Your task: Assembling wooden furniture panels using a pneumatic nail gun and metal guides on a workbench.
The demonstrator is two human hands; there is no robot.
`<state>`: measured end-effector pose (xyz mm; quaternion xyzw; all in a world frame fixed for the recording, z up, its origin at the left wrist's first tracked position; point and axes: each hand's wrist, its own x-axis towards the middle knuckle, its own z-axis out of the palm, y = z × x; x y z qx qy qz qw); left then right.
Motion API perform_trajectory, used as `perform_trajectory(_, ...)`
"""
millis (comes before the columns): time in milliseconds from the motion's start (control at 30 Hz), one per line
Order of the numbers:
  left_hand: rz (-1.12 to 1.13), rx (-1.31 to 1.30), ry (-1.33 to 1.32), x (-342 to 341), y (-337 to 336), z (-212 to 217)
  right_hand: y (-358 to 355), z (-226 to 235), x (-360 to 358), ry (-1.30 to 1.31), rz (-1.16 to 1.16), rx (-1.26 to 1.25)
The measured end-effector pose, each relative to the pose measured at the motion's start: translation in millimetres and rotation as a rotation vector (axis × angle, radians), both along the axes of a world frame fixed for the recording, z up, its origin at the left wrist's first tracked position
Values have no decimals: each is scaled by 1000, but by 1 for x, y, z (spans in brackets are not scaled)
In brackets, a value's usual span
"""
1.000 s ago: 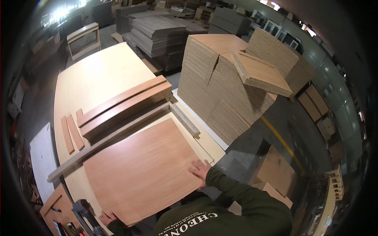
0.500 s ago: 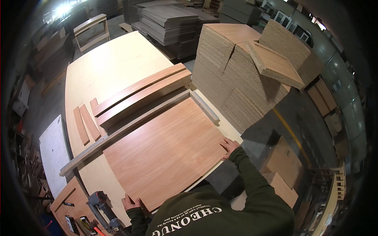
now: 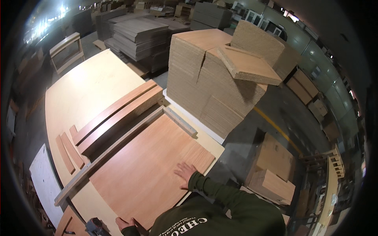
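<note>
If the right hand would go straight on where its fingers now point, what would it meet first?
Probably the long wooden rail along the far edge of the panel. The right hand lies spread on that panel, pointing forward and left; the rail's height is hard to judge.

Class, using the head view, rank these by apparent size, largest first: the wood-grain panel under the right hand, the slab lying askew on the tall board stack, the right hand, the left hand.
1. Wood-grain panel
2. Askew slab
3. Right hand
4. Left hand, with less of it showing
</note>
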<state>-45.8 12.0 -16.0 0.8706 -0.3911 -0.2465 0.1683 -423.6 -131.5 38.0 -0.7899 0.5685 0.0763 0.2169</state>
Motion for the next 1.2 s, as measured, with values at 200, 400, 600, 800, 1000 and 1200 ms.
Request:
perform_trajectory(200, -152, 20, -66, 2, 0, 8, 10, -21, -21, -80, 4, -35)
perform_trajectory(400, -167, 26, -77, -10, -3, 37, 15, -28, -33, -88, -35, -42)
perform_trajectory(600, -165, -193, -159, -10, 5, 25, 29, -32, -30, -67, -96, -76)
perform_trajectory(800, -161, 74, 15, -6, -5, 43, 41, -56, -51, -151, -86, -118)
perform_trajectory(1000, -171, -16, 109, -1, 0, 42, 42, -41, -43, -80, -157, -21)
perform_trajectory(1200, -116, 45, 50, -2, -3, 35, 37, -41, -39, -66, -187, -2)
